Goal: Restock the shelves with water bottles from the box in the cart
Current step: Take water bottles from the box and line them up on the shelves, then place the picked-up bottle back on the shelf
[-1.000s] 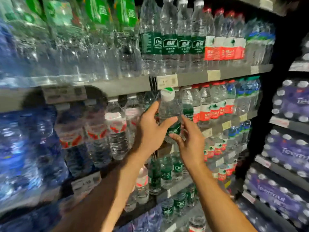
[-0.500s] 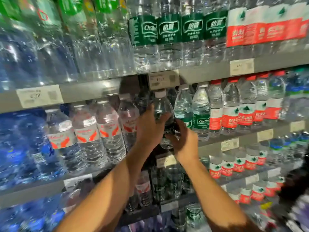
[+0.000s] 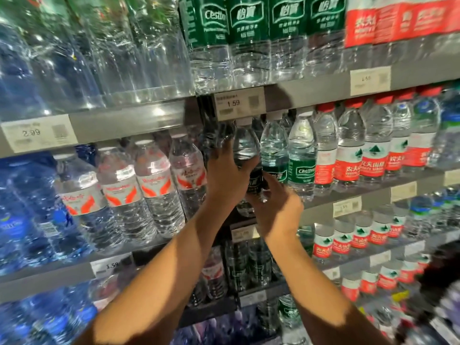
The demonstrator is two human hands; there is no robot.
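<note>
A clear water bottle with a dark green label and white cap (image 3: 245, 148) stands upright at the front of the middle shelf (image 3: 373, 189), in the gap left of the green-label row. My left hand (image 3: 225, 179) grips its body from the left. My right hand (image 3: 275, 210) holds its lower part from below and the right. Its base is hidden behind my hands. The box and the cart are out of view.
Green-label bottles (image 3: 301, 155) and red-label bottles (image 3: 348, 155) stand to the right, orange-patterned label bottles (image 3: 154, 185) to the left. The upper shelf edge with a 1.59 price tag (image 3: 239, 103) hangs just above the bottle's cap. Lower shelves hold smaller bottles (image 3: 343, 242).
Both hands have carried the bottle deeper into the shelf gap, and the camera has come closer. The bottle's cap now sits under the upper shelf edge.
</note>
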